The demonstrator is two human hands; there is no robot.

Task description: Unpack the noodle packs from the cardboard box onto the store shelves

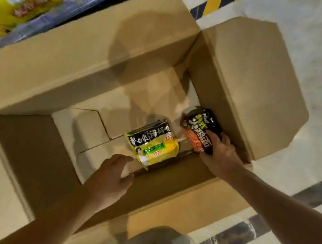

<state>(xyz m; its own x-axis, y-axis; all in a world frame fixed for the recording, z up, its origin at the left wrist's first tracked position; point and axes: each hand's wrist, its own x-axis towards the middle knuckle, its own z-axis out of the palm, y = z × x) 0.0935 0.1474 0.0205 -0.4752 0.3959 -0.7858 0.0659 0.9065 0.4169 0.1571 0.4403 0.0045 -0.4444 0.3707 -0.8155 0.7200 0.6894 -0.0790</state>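
Left hand (110, 179) reaches, fingers relaxed; right hand (221, 155) grips.

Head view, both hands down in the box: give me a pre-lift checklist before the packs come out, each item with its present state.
1. Right hand grips the black noodle pack: ok.
2. Left hand holds the yellow-green noodle pack: not ok, fingers open just short of it.
3. Cardboard box flaps folded out, opening free: ok.
4. Only two packs left in the box: ok.
5. Room on the shelf: cannot tell, mostly out of frame.
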